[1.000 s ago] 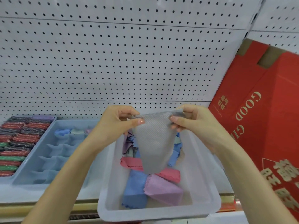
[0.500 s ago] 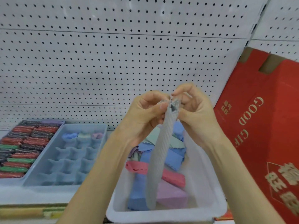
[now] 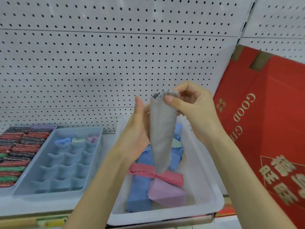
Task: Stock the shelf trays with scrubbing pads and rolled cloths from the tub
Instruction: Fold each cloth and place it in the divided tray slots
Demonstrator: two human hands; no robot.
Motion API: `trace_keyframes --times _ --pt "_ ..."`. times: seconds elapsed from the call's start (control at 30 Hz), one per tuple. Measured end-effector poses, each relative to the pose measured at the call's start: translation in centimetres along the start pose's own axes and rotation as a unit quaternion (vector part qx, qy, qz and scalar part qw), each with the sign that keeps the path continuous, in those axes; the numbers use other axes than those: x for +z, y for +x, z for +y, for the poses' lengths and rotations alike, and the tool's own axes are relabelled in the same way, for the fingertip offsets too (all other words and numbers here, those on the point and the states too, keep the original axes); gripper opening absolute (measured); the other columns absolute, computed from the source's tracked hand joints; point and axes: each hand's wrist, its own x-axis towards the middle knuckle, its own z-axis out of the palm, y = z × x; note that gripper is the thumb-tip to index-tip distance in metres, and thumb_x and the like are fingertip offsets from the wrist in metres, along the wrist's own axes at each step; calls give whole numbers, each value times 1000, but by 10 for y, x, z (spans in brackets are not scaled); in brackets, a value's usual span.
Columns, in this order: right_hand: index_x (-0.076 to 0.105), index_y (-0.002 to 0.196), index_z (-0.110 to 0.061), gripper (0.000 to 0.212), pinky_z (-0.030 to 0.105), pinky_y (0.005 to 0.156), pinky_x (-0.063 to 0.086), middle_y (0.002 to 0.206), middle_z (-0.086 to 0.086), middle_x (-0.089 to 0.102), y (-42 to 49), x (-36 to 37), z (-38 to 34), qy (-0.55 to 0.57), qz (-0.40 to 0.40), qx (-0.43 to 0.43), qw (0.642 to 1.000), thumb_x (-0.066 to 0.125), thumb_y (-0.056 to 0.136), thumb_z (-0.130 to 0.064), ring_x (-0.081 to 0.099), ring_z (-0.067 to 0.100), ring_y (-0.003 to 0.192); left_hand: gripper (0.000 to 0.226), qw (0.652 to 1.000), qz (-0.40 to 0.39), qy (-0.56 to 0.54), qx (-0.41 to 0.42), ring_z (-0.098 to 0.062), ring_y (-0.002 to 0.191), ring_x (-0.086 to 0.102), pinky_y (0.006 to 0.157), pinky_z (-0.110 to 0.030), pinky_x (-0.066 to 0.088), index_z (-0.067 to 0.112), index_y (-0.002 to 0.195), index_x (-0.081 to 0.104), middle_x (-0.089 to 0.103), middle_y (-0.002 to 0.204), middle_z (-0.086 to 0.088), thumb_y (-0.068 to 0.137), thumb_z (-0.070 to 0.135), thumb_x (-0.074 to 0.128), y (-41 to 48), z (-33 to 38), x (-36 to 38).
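Now my left hand (image 3: 140,128) has slid off the top of the grey cloth (image 3: 162,138) and lies flat on its side. My right hand (image 3: 194,113) pinches the top, over the tub (image 3: 208,182) at the front edge of the shelf (image 3: 16,206). I should roll tight, so it fits the tray (image 3: 94,164).

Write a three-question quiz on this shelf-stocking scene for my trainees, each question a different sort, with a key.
1. True or false: the grey cloth lies flat in the tub.
2. How many cells of the divided tray hold cloths? A none, B three, C all.
3. Which hand pinches the grey cloth's top edge?
Key: 1 false, it is held up by hand; 2 B; 3 the right hand.
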Motion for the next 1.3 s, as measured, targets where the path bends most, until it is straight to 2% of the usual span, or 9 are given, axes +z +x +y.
trace_keyframes --times 0.07,0.13,0.33,0.57,0.7,0.9,1.03,1.17,1.3 --pt "58 68 -15 22 20 45 42 66 1 55 3 -1 -3 -8 7 -1 1000 75 75 -4 50 13 57 64 999 -15 41 23 -25 115 61 93 -38 52 17 118 61 68 118 -5 78 66 51 -3 -5 -3" --pt "58 69 -15 22 20 46 41 63 -3 55 6 -1 -7 -9 4 -15 1000 75 75 -2 49 11 51 50 997 16 78 23 -23 104 67 86 -37 54 14 108 64 72 107 -4 69 41 80 -5 -7 -2" --pt "58 78 -8 14 24 52 47 68 3 56 11 3 -13 6 -43 11 999 71 80 -2 56 12 53 16 997 30 72 19 -14 83 72 72 -25 57 12 98 63 75 83 1 89 5 52 -8 -11 12" --pt "56 83 -20 16 17 67 43 80 -10 57 -5 -10 10 -70 70 49 994 71 81 -25 52 -1 67 37 992 -18 -126 15 -28 120 57 97 -34 49 3 129 50 61 127 -18 94 11 40 -8 -6 -7" --pt "57 78 -15 13 18 73 47 76 -11 62 -37 6 41 -4 -14 107 994 70 79 -15 58 4 76 39 984 -17 -175 37 -22 122 56 96 -31 49 4 130 48 60 130 -13 93 11 37 -5 -3 -13" --pt "53 75 -5 16 13 65 47 72 -15 67 -40 21 54 120 6 97 988 65 80 5 62 0 72 40 977 -16 -203 67 -22 123 56 100 -31 47 3 128 49 61 128 -12 92 9 35 1 -4 -14" --pt "57 86 -3 15 17 66 51 77 -6 69 -31 17 59 123 -26 123 984 69 78 0 65 8 76 40 984 -24 -165 65 -22 125 54 101 -31 45 4 130 48 60 130 -12 91 10 37 3 -3 -20" --pt "63 78 -4 6 17 60 50 72 2 66 -17 9 60 32 -177 146 973 67 80 0 60 9 66 35 997 -21 -71 35 -21 122 56 99 -29 46 7 125 52 63 126 -9 93 11 39 5 4 -26" --pt "62 77 -2 7 21 50 44 74 18 59 -9 9 68 15 -157 127 979 67 82 -1 51 21 62 36 993 76 72 -60 -24 107 65 86 -35 55 9 112 63 70 113 -8 83 28 55 6 2 -42"
